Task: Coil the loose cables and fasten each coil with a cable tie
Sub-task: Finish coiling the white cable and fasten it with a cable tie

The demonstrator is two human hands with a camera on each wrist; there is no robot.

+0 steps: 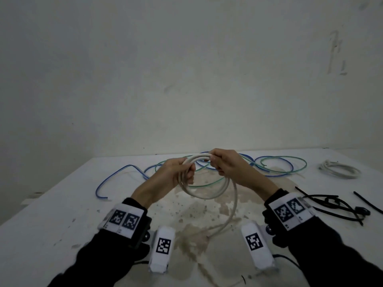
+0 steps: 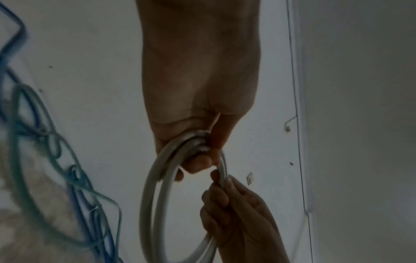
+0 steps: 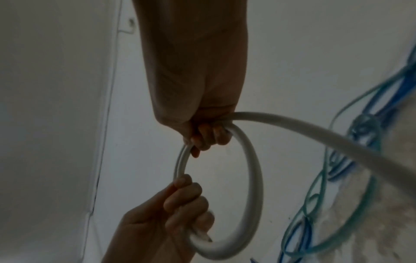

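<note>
A thick white cable (image 1: 209, 194) is held above the table as a coil of a few loops. My left hand (image 1: 180, 172) grips the coil's left side, fingers curled round the bundled loops (image 2: 195, 142). My right hand (image 1: 223, 164) grips the top strand (image 3: 245, 160) of the coil. The cable's loose tail (image 1: 230, 220) hangs from the right hand down to the table. In the right wrist view the tail (image 3: 315, 131) runs off to the right. Black cable ties (image 1: 335, 206) lie on the table to the right.
Loose blue cable (image 1: 116, 176) and green cable (image 1: 286, 162) sprawl over the far part of the white table (image 1: 62, 214). A coiled white cable (image 1: 339, 168) lies at the far right. A brown stain (image 1: 192, 230) marks the table's middle. A pale wall rises behind.
</note>
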